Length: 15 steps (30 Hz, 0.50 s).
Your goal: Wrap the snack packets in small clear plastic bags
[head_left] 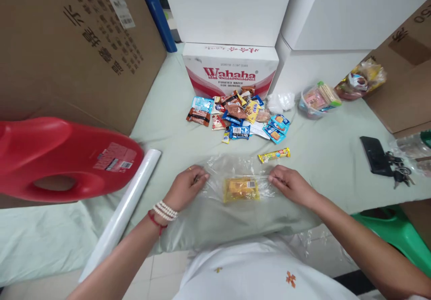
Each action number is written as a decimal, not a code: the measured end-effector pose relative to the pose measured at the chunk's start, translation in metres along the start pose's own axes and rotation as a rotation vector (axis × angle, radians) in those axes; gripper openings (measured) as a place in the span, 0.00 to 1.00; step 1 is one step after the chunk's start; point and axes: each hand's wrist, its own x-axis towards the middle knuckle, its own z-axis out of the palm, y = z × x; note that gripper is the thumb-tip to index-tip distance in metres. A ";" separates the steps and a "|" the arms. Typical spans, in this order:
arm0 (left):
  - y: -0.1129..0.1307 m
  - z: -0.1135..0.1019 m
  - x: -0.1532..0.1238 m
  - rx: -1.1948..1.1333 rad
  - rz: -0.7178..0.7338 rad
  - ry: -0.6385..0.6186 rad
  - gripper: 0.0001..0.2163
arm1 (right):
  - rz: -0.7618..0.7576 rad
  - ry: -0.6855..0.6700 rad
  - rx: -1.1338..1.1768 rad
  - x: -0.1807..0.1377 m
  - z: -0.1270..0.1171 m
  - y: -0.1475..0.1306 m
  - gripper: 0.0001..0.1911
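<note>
A clear plastic bag (215, 167) is stretched between my two hands near the table's front edge. My left hand (188, 184) pinches its left side, thumb against the fingers. On the opposite side, my right hand (291, 184) has its fingers closed on the bag. A yellow-wrapped snack packet (240, 188) with a barcode label lies between the hands; it seems to be inside the bag or under its film. Just beyond my right hand is a small yellow snack stick (274, 155). Further back sits a heap of small wrapped snacks (240, 116).
Behind the snacks stands a Wahaha water carton (232, 68). A red jug (67, 156) and a white roll (124, 210) lie at the left. To the right are a snack tub (316, 102), a black phone (375, 155), keys (401, 170) and a green stool (393, 228).
</note>
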 end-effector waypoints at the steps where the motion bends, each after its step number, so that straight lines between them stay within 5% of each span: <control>1: -0.001 0.002 0.006 0.044 -0.045 0.041 0.15 | 0.060 -0.019 -0.107 0.006 -0.004 -0.001 0.11; 4: -0.005 0.013 0.014 0.156 -0.107 0.230 0.15 | 0.156 0.030 -0.386 0.024 -0.014 -0.007 0.11; 7: -0.005 0.024 0.015 0.121 -0.150 0.346 0.31 | 0.061 0.115 -0.390 0.046 -0.014 -0.024 0.16; 12: 0.007 0.033 0.022 -0.007 -0.235 0.292 0.47 | 0.002 0.043 -0.379 0.091 0.015 -0.054 0.35; 15: 0.014 0.034 0.031 -0.023 -0.271 0.271 0.49 | 0.084 0.000 -0.409 0.111 0.025 -0.058 0.26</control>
